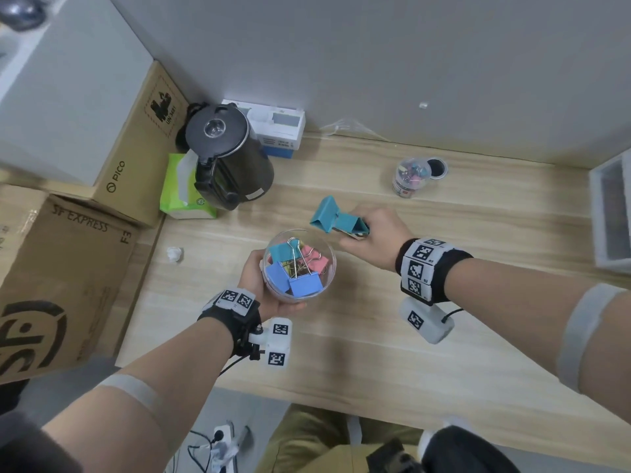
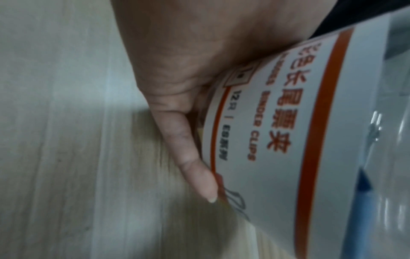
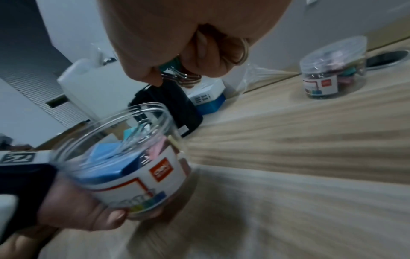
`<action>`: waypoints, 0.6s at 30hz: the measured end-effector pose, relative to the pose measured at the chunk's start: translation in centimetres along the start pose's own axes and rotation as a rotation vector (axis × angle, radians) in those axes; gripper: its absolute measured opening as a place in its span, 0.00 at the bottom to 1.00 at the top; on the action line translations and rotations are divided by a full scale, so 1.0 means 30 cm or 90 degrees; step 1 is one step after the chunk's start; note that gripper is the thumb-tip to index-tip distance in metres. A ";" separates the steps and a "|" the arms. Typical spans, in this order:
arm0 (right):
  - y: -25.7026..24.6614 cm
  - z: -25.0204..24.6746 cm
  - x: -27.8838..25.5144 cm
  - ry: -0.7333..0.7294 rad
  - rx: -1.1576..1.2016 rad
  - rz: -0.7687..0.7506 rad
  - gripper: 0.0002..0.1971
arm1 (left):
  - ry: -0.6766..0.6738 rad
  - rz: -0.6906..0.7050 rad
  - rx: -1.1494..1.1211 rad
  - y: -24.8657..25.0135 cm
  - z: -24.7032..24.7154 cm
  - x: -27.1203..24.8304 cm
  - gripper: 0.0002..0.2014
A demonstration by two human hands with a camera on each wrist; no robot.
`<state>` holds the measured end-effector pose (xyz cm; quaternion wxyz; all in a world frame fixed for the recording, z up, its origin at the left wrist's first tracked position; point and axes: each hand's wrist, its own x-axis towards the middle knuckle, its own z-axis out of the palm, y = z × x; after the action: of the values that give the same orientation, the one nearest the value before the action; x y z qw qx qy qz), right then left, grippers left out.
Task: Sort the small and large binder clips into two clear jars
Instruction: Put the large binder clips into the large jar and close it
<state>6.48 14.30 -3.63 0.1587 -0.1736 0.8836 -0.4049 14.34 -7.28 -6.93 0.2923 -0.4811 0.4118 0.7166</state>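
My left hand grips a clear jar and holds it above the table; its fingers lie along the white and orange label. Several large clips, blue, pink and teal, lie inside the jar. Just right of the jar's mouth, my right hand grips two large teal binder clips, with their wire handles curled under the fingers. A smaller clear jar with small coloured clips stands at the back right of the table, and shows again as the small jar in the right wrist view.
A black kettle, a green tissue pack and a white and blue box stand at the back left. Cardboard boxes lie off the table's left edge. A white drawer unit is at the right. A round cable hole sits behind the small jar.
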 end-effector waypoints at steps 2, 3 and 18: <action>-0.031 -0.010 -0.017 0.002 -0.021 -0.046 0.10 | -0.004 0.016 -0.007 0.009 0.024 -0.004 0.28; -0.042 -0.008 -0.025 -0.010 -0.049 -0.057 0.13 | -0.010 0.022 -0.010 0.013 0.036 -0.005 0.29; -0.123 0.009 -0.101 -0.006 -0.246 0.075 0.21 | -0.060 0.037 -0.060 -0.002 0.217 -0.020 0.34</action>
<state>9.96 13.18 -0.52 0.1500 -0.1507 0.9527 -0.2172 11.67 -1.60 -5.10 0.2677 -0.4479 0.3769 0.7653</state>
